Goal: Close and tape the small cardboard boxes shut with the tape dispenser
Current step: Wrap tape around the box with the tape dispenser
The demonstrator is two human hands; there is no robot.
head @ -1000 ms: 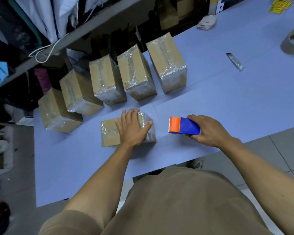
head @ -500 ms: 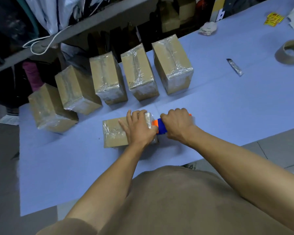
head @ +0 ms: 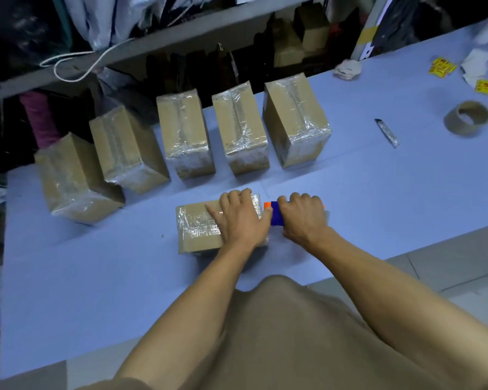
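Lilac-blue table (head: pixel 378 198) carries five taped boxes (head: pixel 185 136) in a row behind; nearer me, the small cardboard box (head: pixel 199 228) lies under my flat, spread left hand (head: pixel 241 218); my right hand (head: pixel 303 215) wraps the blue-orange tape dispenser (head: pixel 275 216) at its right end.

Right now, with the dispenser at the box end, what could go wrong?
The left hand lies flat on the box, thumb beside the tape dispenser, so its cutter might nick it. The right hand pushes sideways; the box could slide on the table and the tape could wrinkle.
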